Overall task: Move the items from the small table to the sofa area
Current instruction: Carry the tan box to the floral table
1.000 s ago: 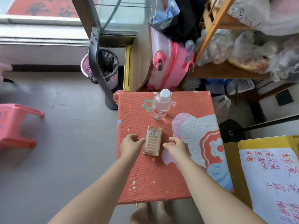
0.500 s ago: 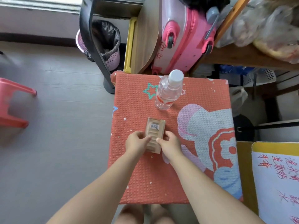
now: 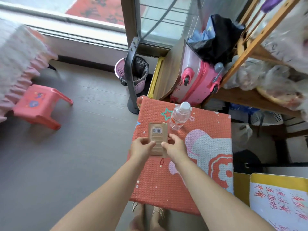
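Note:
A flat brown packet (image 3: 157, 135) with a barcode label is lifted just above the small table (image 3: 158, 189), which wears an orange waffle cloth. My left hand (image 3: 140, 145) pinches the packet's left edge and my right hand (image 3: 175, 145) pinches its right edge. A thin red cord (image 3: 162, 161) hangs from the packet's near end. A clear plastic water bottle (image 3: 179, 116) with a white cap stands upright on the table behind the packet.
A pink stool (image 3: 39, 105) stands on the grey floor at left, beside a pink frilled cover (image 3: 18, 60). A bin (image 3: 138, 75), a dark stand (image 3: 130, 77), a pink suitcase (image 3: 198, 80) and a wooden shelf (image 3: 250, 97) crowd behind the table. A yellow board (image 3: 280, 200) lies right.
Both hands closed in on the packet from its two sides, pinched it and raised it off the cloth. The view swung left and up, bringing the stool and frilled cover into sight.

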The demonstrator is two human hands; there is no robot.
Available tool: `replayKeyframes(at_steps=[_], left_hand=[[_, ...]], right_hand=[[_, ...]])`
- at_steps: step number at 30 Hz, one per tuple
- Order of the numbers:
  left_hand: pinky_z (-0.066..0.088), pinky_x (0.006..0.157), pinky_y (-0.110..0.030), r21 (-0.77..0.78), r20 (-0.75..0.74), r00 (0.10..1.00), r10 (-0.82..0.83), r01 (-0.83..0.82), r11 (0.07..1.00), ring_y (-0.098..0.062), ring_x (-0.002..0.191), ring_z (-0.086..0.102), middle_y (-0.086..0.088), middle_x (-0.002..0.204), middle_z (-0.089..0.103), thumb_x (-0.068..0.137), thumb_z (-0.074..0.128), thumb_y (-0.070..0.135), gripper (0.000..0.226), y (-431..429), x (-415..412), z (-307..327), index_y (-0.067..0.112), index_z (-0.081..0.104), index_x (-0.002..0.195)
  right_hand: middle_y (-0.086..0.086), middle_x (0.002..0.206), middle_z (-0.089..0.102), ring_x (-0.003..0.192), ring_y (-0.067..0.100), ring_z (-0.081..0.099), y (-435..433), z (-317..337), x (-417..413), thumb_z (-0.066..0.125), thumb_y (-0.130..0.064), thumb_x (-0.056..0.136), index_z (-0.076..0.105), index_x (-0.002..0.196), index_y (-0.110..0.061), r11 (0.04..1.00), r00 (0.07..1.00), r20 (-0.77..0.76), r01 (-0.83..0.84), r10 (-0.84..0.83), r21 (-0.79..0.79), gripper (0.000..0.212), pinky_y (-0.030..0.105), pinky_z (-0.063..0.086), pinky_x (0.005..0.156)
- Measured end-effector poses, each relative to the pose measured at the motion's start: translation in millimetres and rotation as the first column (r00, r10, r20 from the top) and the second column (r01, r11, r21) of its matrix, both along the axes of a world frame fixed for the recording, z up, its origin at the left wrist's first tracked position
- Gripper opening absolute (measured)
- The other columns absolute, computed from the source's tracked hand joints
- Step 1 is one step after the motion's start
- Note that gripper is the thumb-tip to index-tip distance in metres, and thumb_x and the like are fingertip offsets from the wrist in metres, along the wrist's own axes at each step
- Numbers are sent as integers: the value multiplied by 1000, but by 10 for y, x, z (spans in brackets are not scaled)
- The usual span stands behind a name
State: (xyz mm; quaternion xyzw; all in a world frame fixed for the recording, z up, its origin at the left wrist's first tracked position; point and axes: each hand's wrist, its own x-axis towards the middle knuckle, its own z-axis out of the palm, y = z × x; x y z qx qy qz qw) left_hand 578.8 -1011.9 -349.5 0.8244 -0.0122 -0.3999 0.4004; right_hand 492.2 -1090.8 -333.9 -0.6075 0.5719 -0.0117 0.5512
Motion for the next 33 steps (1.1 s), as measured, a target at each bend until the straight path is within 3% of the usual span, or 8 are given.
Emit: replayKeyframes(at_steps=[2,6,10,15,21,25,30,33], left_hand=[[50,93,-42,-39,34,998,60,-59,998,-24,100,65,-8,105,71,76,72,24,35,112,80,246,9,67,107],[51,92,-42,-121,76,978,194,-184,975,-26,99,66,-11,102,71,75,73,23,32,400,241,619,7,68,103],[52,88,-37,-183,76,933,353,-335,924,-23,94,66,-8,98,71,75,73,20,22,790,436,848,11,67,94],[48,80,-27,-224,104,863,495,-464,857,-19,89,63,-2,92,66,76,72,19,21,1412,788,1108,14,64,95],[49,81,-28,-273,135,793,594,-546,792,-22,91,64,-4,96,68,77,71,19,17,2220,1375,1347,15,63,92],[51,88,-35,-295,132,766,629,-575,763,-25,95,65,-7,99,69,78,70,18,18,2716,1815,1431,12,63,94],[47,76,-27,-307,152,706,692,-632,712,-20,85,62,-1,92,67,77,72,22,16,3395,2367,1484,16,61,87],[49,77,-29,-313,143,685,714,-653,690,-20,85,62,-1,91,67,76,72,21,16,3689,2602,1503,16,61,87]], right_hand=[[-4,99,64,101,21,60,61,296,89,61,-10,81,56,124,-12,997,996,59,-65,67,-33,43,37,49,92],[4,114,65,102,20,61,243,677,301,61,-11,82,53,127,-15,982,973,139,-177,184,-65,46,33,49,89],[3,102,64,98,21,61,539,882,631,59,-6,81,56,125,-12,956,936,199,-279,291,-88,44,38,50,90],[-2,92,61,82,11,58,1076,1055,1168,56,-4,83,56,123,-11,899,865,247,-426,438,-102,41,18,45,65],[2,93,63,84,18,61,1799,1260,1918,56,-4,83,58,121,-12,845,801,278,-526,531,-97,39,28,49,75],[3,93,66,79,14,63,2278,1369,2412,57,-6,82,61,114,-18,819,768,300,-565,566,-96,34,20,49,64],[9,100,67,88,25,65,2946,1459,3055,57,-4,80,61,113,-17,789,735,322,-610,597,-71,36,31,52,72],[12,103,68,94,29,66,3241,1458,3337,57,-4,78,62,109,-17,774,720,324,-629,614,-69,34,38,54,78]])
